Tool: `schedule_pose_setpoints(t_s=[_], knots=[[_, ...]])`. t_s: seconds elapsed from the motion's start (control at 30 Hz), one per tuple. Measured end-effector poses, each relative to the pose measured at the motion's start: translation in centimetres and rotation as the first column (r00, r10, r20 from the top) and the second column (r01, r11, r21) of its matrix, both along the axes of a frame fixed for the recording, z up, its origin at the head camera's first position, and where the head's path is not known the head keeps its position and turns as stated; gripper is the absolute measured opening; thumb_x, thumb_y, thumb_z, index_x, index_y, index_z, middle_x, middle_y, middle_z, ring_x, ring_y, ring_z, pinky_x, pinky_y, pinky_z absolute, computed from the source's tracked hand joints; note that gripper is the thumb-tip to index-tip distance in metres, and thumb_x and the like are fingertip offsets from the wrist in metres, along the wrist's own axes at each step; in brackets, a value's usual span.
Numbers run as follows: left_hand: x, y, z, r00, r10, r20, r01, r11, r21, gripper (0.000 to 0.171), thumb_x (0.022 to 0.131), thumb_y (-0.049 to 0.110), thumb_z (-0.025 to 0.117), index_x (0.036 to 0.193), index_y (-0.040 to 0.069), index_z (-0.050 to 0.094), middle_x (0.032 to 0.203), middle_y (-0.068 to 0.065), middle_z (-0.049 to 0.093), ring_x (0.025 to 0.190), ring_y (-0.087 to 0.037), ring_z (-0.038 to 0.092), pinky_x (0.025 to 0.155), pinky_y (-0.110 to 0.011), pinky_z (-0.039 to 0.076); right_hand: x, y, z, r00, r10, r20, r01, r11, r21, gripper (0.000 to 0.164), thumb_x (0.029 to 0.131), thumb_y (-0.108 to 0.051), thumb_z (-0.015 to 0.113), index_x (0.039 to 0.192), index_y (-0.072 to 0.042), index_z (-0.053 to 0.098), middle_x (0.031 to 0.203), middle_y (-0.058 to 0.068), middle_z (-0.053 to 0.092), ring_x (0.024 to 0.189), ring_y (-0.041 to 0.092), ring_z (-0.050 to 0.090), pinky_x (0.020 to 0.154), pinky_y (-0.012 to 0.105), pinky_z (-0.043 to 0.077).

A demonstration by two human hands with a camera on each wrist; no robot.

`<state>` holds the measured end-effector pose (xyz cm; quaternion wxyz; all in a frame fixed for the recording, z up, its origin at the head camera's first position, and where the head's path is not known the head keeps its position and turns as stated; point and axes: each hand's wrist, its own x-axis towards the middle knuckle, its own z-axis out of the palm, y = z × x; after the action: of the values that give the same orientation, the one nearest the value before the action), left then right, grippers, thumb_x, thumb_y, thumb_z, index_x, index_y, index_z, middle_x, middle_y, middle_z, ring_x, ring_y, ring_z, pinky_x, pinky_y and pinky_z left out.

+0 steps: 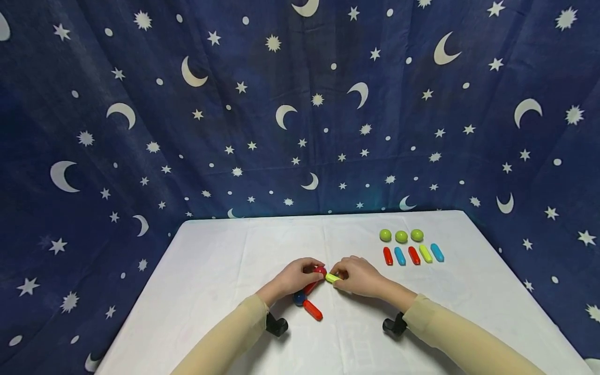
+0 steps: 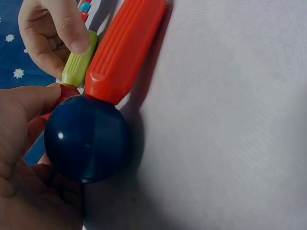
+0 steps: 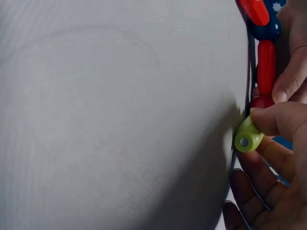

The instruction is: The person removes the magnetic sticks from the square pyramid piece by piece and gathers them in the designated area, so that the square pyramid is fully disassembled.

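Note:
My left hand point(image 1: 294, 276) grips a dark red ball point(image 1: 321, 271), thumb at the place where it meets a red rod point(image 3: 266, 67). That rod's other end joins a dark blue ball point(image 2: 86, 139), which shows large in the left wrist view. From the blue ball a second red rod point(image 1: 312, 310) runs off at an angle toward the front. Between thumb and fingers, my right hand point(image 1: 360, 277) pinches a yellow-green rod point(image 3: 248, 134). One end of it is right at the red ball; the other shows a round metal spot in the right wrist view.
Toward the back right of the white table point(image 1: 225, 250), three green balls point(image 1: 401, 237) form a row. Below them lie several rods side by side, red, blue and yellow-green point(image 1: 425, 253). A dark blue curtain with moons and stars point(image 1: 300, 114) hangs behind.

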<state>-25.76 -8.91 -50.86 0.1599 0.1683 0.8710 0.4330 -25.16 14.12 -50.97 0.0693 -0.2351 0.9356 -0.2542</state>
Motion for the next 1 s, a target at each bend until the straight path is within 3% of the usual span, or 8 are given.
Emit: schedule_pose_setpoints(t_s=[0.27,0.4,0.53,0.67,0.87,1.0], knots=[[0.1,0.1,0.1,1.000,0.017,0.007,-0.016,1.000,-0.019,0.028,0.099,0.030,0.071,0.125,0.021,0.071,0.111,0.003,0.066,0.097,-0.018,0.056,0.092,-0.041,0.048,-0.1,0.1,-0.2,0.999,-0.014,0.035,0.016,0.999,-0.044,0.019,0.088,-0.021,0.081,0.106,-0.019,0.076,0.079,-0.010,0.055,0.079,0.014,0.049,0.076,0.039,0.038],[0.1,0.2,0.2,1.000,0.019,0.018,-0.019,1.000,-0.008,0.027,0.098,0.030,0.071,0.123,0.021,0.071,0.109,0.003,0.065,0.096,-0.018,0.056,0.090,-0.040,0.048,-0.1,0.4,0.0,0.998,0.016,0.061,-0.011,0.997,-0.080,0.017,0.089,-0.020,0.079,0.106,-0.020,0.075,0.081,-0.011,0.057,0.081,0.014,0.050,0.077,0.039,0.038],[0.2,0.2,0.3,0.999,0.024,0.029,-0.024,1.000,0.005,0.026,0.098,0.029,0.071,0.123,0.019,0.071,0.108,0.003,0.065,0.095,-0.018,0.056,0.088,-0.038,0.049,0.0,1.2,0.4,0.991,0.069,0.113,-0.049,0.984,-0.171,0.018,0.093,-0.020,0.075,0.110,-0.021,0.072,0.086,-0.010,0.061,0.084,0.015,0.053,0.075,0.036,0.044],[0.3,0.3,0.4,1.000,0.025,0.018,-0.025,1.000,-0.006,0.028,0.098,0.031,0.071,0.124,0.020,0.070,0.109,0.003,0.065,0.096,-0.018,0.056,0.087,-0.038,0.048,-0.1,3.5,1.4,0.985,0.063,0.160,-0.015,0.958,-0.285,0.023,0.098,-0.022,0.070,0.121,-0.020,0.069,0.089,-0.005,0.065,0.082,0.018,0.057,0.070,0.034,0.048],[0.3,0.2,0.3,1.000,0.017,0.019,-0.017,1.000,0.000,0.029,0.099,0.031,0.070,0.126,0.021,0.070,0.113,0.002,0.065,0.097,-0.019,0.056,0.088,-0.039,0.048,-1.0,9.9,3.8,0.986,-0.077,0.148,0.129,0.916,-0.380,0.038,0.098,-0.026,0.072,0.132,-0.010,0.066,0.098,0.004,0.070,0.091,0.030,0.064,0.076,0.037,0.052],[0.3,0.1,0.3,1.000,0.017,0.022,-0.017,1.000,0.003,0.030,0.099,0.031,0.071,0.126,0.021,0.070,0.113,0.001,0.065,0.097,-0.019,0.055,0.088,-0.039,0.049,-1.5,14.9,5.1,0.944,-0.254,0.212,0.318,0.872,-0.372,0.053,0.098,-0.035,0.071,0.141,-0.005,0.060,0.123,0.018,0.066,0.112,0.038,0.060,0.092,0.049,0.049]])
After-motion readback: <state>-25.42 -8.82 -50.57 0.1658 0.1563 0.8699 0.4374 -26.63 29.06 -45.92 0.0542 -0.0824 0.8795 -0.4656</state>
